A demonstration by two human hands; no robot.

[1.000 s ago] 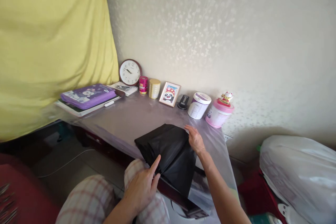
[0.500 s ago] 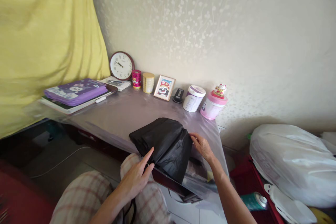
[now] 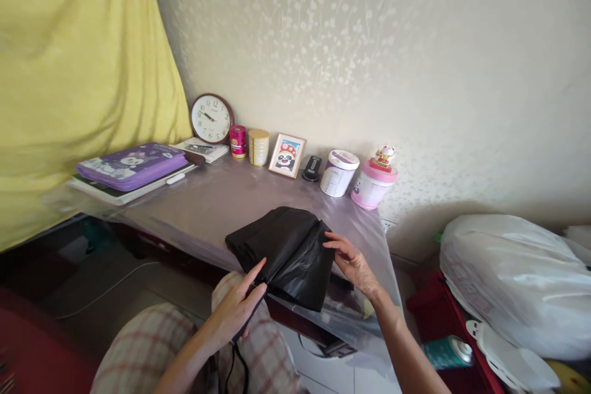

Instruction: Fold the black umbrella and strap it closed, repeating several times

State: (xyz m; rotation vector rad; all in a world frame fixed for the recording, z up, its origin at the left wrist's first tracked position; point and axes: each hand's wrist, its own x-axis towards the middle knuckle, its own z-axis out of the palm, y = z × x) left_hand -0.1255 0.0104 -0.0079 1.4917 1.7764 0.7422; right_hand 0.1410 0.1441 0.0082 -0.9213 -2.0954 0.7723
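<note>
A loosely folded black umbrella (image 3: 286, 240) lies with its fabric bunched over the front edge of the table. My left hand (image 3: 235, 308) is closed round its handle, index finger stretched along the shaft, and a black wrist strap (image 3: 237, 369) dangles below. At the right side of the fabric, my right hand (image 3: 353, 261) has its fingers stretched out and slightly apart, the tips touching the folds. Its thumb is mostly hidden.
Along the wall stand a clock (image 3: 212, 118), a picture frame (image 3: 287, 156), a white tub (image 3: 339, 173) and a pink tub (image 3: 373, 184) bearing a cat figurine. A purple case (image 3: 132, 166) lies at left. A bulging white bag (image 3: 517, 283) and spray can (image 3: 447, 352) sit at right.
My right fingers have shifted left and spread from a pinch at the fabric's edge. The right-hand fabric panel has been drawn up and inward. My left hand has turned, showing more of the handle.
</note>
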